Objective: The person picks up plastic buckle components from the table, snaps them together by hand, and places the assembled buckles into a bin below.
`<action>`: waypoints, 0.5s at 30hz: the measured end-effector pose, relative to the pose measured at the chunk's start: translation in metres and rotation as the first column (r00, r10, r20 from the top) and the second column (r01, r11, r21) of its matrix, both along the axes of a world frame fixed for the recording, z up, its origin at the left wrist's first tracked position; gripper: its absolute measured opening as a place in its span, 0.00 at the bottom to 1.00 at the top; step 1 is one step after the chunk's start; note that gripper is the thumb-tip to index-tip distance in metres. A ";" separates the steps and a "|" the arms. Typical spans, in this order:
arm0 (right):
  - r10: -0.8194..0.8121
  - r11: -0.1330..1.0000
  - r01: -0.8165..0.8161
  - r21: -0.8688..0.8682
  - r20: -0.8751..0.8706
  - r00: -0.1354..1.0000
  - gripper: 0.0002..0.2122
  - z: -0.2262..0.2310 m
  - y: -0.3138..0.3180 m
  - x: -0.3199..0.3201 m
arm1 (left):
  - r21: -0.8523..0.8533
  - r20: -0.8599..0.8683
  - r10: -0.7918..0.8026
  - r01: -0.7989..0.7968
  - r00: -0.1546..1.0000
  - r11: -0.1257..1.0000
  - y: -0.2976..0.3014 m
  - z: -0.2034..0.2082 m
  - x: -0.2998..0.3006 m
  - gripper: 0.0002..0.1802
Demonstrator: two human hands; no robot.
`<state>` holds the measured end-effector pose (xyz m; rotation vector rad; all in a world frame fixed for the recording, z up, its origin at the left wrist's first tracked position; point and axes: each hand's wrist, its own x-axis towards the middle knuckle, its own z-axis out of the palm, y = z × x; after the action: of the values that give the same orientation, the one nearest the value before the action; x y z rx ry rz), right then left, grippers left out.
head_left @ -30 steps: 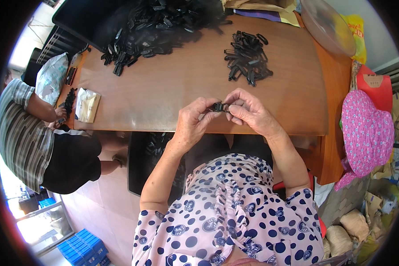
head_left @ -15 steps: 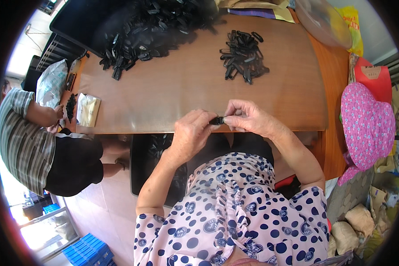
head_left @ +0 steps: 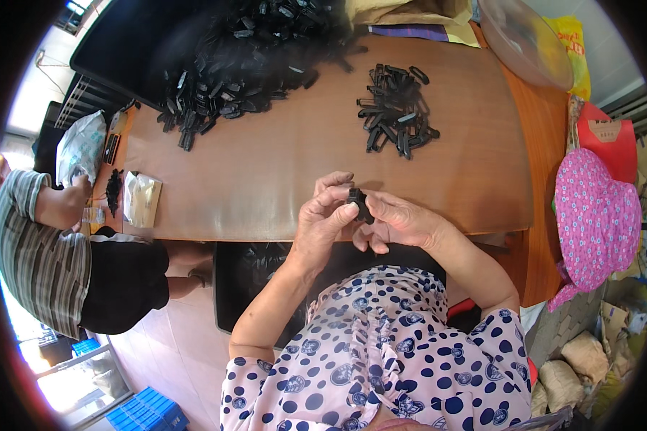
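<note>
Between my two hands, just above the table's near edge, is a small black plastic part (head_left: 361,206). My left hand (head_left: 325,213) pinches it from the left, thumb pressed to its face. The fingers of my right hand (head_left: 399,219) close on its other side and partly cover it. Beyond my hands, a small heap of black elongated plastic parts (head_left: 397,111) lies on the brown table (head_left: 266,172). A far larger heap of similar parts (head_left: 244,65) spreads at the far left.
A black tray (head_left: 115,54) stands behind the large heap. Below the table's front edge is another black bin (head_left: 230,287). A person in a striped shirt (head_left: 32,237) works at the left end. A pink floral hat (head_left: 597,215) hangs at right, near a clear plastic tub (head_left: 528,47).
The black part has been turned from lying sideways to upright between my fingers. My hands have drawn closer together around it. The person at left has shifted slightly.
</note>
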<state>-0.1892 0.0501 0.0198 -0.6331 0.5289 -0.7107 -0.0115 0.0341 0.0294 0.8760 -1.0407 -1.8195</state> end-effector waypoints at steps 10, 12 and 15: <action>-0.166 0.981 0.146 -0.124 -0.169 0.972 0.19 -0.011 -0.044 -0.001 | 0.070 -0.056 -0.129 0.133 0.990 0.989 -0.052 -0.004 -0.019 0.16; -0.177 0.978 0.141 -0.155 -0.247 0.953 0.20 -0.011 -0.062 -0.006 | 0.168 -0.130 -0.202 0.222 0.971 0.960 -0.075 -0.006 -0.020 0.17; -0.424 0.791 0.066 -0.609 -0.466 0.777 0.19 -0.016 -0.100 -0.016 | 0.133 -0.082 -0.005 0.016 0.997 0.991 -0.108 -0.009 -0.038 0.15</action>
<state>-0.2056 -0.0500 0.0039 -1.3915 1.0113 -0.9492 -0.0491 -0.0743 0.0208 0.8691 -0.8820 -1.9351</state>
